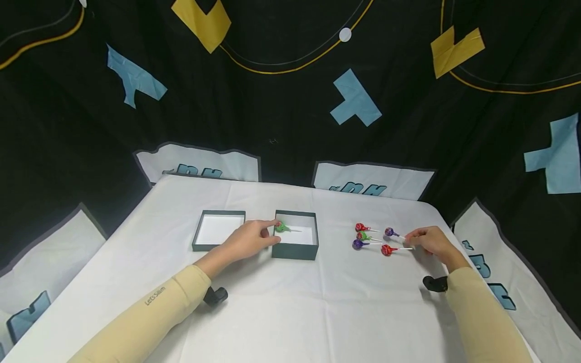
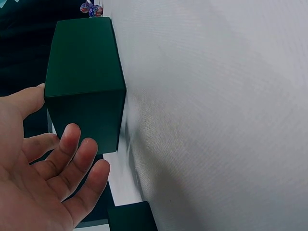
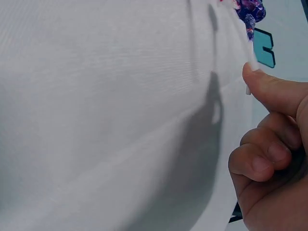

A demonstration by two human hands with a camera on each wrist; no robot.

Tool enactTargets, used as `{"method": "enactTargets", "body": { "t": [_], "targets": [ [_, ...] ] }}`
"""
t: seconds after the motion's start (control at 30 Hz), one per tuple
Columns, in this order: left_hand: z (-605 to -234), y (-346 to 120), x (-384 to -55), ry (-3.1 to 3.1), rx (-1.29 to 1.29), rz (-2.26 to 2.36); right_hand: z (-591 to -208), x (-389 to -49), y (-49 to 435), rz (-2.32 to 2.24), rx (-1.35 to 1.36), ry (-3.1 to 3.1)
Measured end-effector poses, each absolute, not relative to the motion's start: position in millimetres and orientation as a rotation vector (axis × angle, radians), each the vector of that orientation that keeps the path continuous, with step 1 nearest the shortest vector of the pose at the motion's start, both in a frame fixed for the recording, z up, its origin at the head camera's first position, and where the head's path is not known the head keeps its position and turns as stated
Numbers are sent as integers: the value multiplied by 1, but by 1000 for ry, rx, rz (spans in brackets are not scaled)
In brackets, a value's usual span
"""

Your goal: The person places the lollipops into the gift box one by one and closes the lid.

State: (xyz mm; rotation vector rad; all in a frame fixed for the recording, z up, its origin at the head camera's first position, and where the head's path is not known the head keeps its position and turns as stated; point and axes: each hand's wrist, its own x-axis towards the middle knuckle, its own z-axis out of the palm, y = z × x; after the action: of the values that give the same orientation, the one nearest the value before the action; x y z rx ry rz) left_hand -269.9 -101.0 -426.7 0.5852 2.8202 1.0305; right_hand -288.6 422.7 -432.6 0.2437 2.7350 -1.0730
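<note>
Inside deeper box [image 1: 295, 251], one lollipop [image 1: 282, 228], outside five

Along the person's left sleeve [image 1: 177, 297], I can make out small dark lettering that seems to say "Let's Slim". Behind the table [image 1: 376, 322], one white panel [image 1: 199, 156] and another white panel [image 1: 374, 176] each carry blue letters, an H clearest, the rest cut off. The right-hand white panel [image 1: 481, 232] shows what looks like a B. Any print on the lollipops [image 1: 387, 250] is too small to read
</note>
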Motion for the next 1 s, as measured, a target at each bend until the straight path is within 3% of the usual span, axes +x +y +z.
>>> {"method": "enactTargets", "body": {
  "t": [1.0],
  "targets": [
    [-427,-101,-270,2822,618,1039,-361,-293,377,-1075,-3,2862]
  ]
}}
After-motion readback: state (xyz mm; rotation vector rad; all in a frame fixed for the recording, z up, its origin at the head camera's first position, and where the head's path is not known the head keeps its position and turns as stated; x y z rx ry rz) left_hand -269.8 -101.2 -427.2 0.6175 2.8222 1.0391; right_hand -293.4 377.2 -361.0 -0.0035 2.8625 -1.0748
